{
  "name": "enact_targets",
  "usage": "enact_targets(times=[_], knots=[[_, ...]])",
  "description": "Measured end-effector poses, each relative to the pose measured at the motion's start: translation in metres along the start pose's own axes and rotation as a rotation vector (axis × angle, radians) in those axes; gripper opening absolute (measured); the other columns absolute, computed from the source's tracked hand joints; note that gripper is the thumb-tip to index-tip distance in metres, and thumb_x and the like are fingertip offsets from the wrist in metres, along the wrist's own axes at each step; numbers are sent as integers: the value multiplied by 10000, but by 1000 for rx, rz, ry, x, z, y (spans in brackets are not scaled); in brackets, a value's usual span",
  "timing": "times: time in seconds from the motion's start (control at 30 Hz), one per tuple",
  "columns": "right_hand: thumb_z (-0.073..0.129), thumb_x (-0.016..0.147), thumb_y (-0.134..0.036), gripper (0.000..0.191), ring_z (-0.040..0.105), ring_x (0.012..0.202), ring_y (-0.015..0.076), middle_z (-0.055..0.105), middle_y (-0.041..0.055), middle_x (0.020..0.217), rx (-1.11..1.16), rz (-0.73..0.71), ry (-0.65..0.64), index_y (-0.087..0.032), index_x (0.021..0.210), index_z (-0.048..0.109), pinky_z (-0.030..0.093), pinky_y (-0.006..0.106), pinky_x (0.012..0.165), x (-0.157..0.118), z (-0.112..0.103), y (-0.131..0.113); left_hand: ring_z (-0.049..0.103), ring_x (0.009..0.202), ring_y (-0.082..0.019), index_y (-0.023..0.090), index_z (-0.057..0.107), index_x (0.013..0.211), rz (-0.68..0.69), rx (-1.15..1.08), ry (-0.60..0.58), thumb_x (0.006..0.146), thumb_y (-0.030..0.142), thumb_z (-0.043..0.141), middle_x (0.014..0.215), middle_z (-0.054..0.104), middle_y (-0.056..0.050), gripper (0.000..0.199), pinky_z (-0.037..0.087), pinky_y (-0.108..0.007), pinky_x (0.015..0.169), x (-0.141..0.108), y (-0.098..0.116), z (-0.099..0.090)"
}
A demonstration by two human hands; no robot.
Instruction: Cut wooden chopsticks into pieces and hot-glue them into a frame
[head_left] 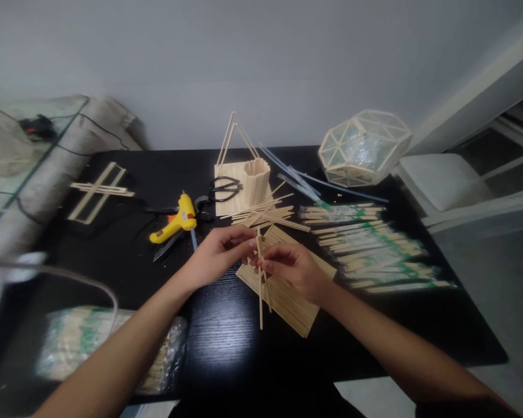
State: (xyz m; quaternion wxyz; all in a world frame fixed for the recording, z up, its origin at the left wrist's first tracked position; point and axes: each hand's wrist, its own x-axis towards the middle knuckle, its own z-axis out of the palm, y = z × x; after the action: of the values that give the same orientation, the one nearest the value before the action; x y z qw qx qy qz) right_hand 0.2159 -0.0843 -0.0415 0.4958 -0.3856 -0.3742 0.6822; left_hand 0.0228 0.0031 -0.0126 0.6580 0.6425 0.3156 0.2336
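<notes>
Head view: one black table; one many-sided stick frame, far right corner; one flat stick panel, lying below the hands; left hand, fingertips closed about the upper part of the thin sticks; right hand, thumb and finger pinching them just lower; one yellow glue gun, left of centre; said sticks, over the panel's left part, contact unclear.

the held chopsticks in my grip look, from this far off, like pale, matt bare wood; the stick panel just beneath is ridged wood. left of the grip i see smooth yellow plastic on the glue gun; to the right, shiny clear film over wrapped chopsticks; around, a glossy black tabletop.
</notes>
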Motion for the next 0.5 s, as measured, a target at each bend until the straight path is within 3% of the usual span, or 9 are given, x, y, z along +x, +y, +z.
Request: enact_targets(times=[0.17,0.33,0.5], knots=[[913,805,-378,190,734,768,162,793,37,924,11,27,-7,-219,844,816,658,329,727,-1,4,6,684,628,-131,153,720,907,-10,-64,72,887,389,790,730,733,-26,247,563,-237,601,-6,2,-1],[925,787,-371,202,737,804,167,752,10,872,66,-15,124,-229,862,802,703,358,750,1,3,7,666,609,-123,169,704,913,60,44,301,886,381,797,727,735,-18,233,578,-243,604,-15,6,-2],[950,751,-365,254,744,771,165,758,5,860,64,-2,200,-215,875,786,715,395,790,3,2,11,701,612,-138,179,724,1010,59,79,296,877,356,798,727,742,-6,233,616,-263,614,-16,3,6]])
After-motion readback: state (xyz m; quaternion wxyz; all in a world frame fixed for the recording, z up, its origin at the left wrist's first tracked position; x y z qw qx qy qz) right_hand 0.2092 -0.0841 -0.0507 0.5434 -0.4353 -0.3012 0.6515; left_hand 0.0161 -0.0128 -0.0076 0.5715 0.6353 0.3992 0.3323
